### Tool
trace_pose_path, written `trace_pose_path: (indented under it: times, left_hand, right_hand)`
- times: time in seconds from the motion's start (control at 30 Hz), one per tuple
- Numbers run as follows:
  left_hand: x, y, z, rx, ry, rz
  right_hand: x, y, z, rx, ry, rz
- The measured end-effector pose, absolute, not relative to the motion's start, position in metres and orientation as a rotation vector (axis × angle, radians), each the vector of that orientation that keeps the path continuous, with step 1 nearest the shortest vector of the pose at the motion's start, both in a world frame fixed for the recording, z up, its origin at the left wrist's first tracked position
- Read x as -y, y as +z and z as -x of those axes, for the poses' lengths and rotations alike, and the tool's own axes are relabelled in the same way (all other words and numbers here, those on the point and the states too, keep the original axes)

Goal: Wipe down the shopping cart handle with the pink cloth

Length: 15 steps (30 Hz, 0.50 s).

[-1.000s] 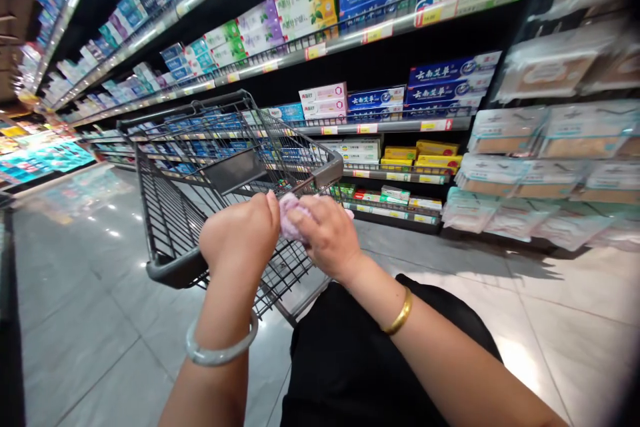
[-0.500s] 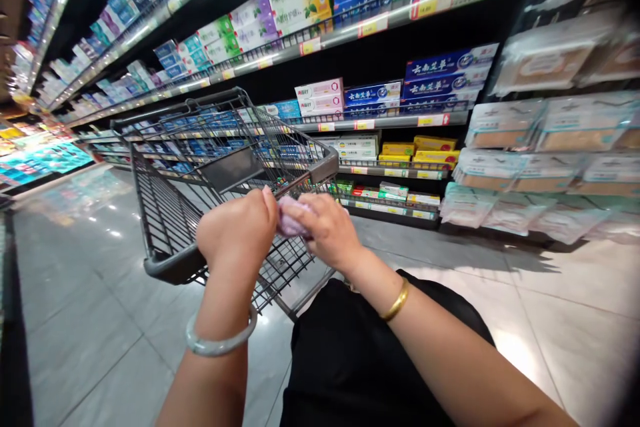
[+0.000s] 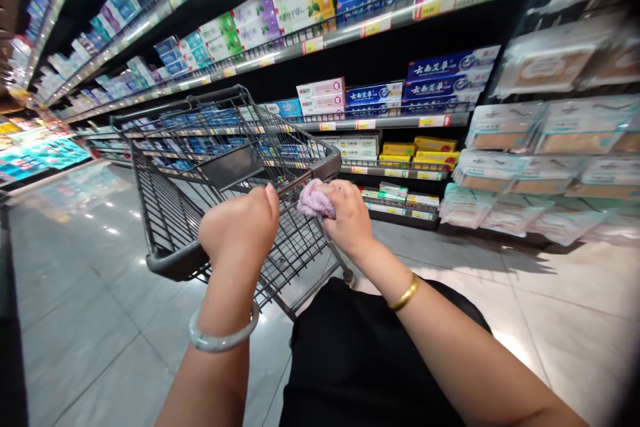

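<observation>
A grey wire shopping cart (image 3: 200,197) stands in front of me at a slant. My left hand (image 3: 243,220) is closed round the cart's near bar, its fingers curled out of sight on the far side and a pale bangle (image 3: 223,340) on its wrist. In my right hand (image 3: 349,213) is a crumpled lilac cloth (image 3: 315,200), bunched against the bar near the cart's right corner. The fingers of that hand are partly hidden behind the cloth. A gold bracelet (image 3: 406,292) circles the right wrist.
Behind the cart runs a long shelf rack (image 3: 395,121) with boxed goods on several levels. Clear packets (image 3: 515,173) hang at the right. Grey floor tiles (image 3: 75,320) spread to the left, and a brightly lit display (image 3: 43,157) stands farther off.
My right hand and the lilac cloth have slid right along the bar, away from my left hand, leaving a gap between them. The left hand stays in nearly the same place.
</observation>
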<state>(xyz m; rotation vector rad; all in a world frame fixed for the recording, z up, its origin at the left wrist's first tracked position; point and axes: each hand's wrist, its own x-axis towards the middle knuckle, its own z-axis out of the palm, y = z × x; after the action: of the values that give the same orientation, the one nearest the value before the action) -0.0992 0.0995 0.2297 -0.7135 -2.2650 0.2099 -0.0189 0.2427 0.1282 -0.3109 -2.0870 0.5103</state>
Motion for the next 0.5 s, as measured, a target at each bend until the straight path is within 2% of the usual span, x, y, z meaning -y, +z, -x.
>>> trace_pose_path:
  times: [0.2,0.4,0.5]
  left_hand:
    - [-0.100,0.230,0.100,2.274,0.207,0.700]
    - [-0.098,0.232,0.097,2.320,0.198,0.700]
    - [-0.098,0.232,0.097,2.318,0.189,0.698]
  right_hand:
    - [-0.228,0.124,0.013,2.275,0.383,-0.016]
    - [-0.244,0.118,0.013,2.155,0.529,0.334]
    - [-0.236,0.113,0.013,2.243,0.479,0.185]
